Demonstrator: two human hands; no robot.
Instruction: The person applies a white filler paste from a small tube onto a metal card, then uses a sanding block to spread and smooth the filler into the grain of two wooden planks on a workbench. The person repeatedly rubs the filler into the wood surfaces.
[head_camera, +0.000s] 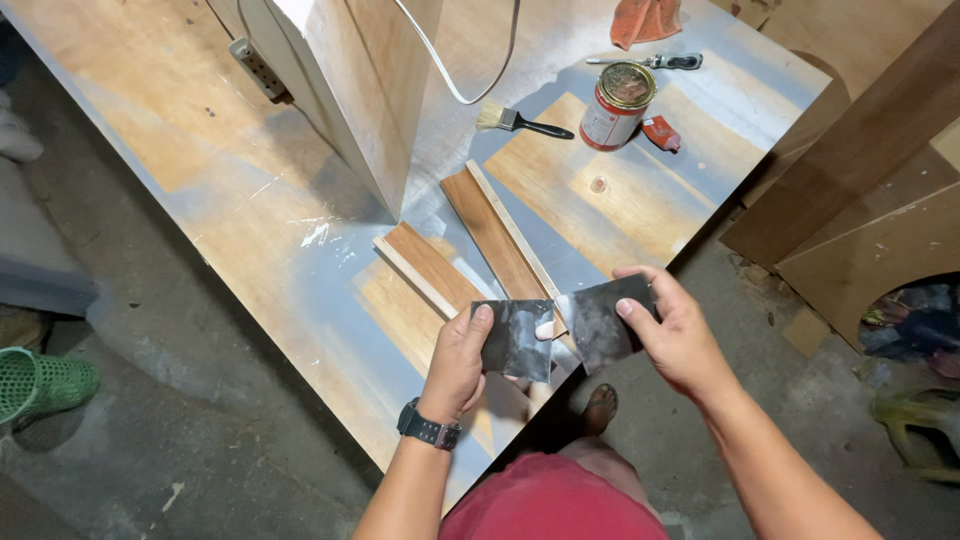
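Holding two dark, worn sheets of sandpaper over the near edge of the worktable (250, 230), one in each hand. Left hand (458, 360), a watch at the wrist, pinches the left sheet (515, 340) with the thumb on top and fingers curled behind. Right hand (675, 335) grips the right sheet (600, 320) the same way, thumb pressed on its face. The sheets sit just beside each other, inner edges nearly touching. To handle them well, I judge, keep both flat and taut, grit faces in view, so wear can be compared. Counting up: two sandpaper sheets, two wooden strips (490, 235) lying on the table beyond the hands, one paintbrush (520, 122), one open tin can (617, 105), one orange rag (645, 20), one green basket (40, 385) on the floor at left.
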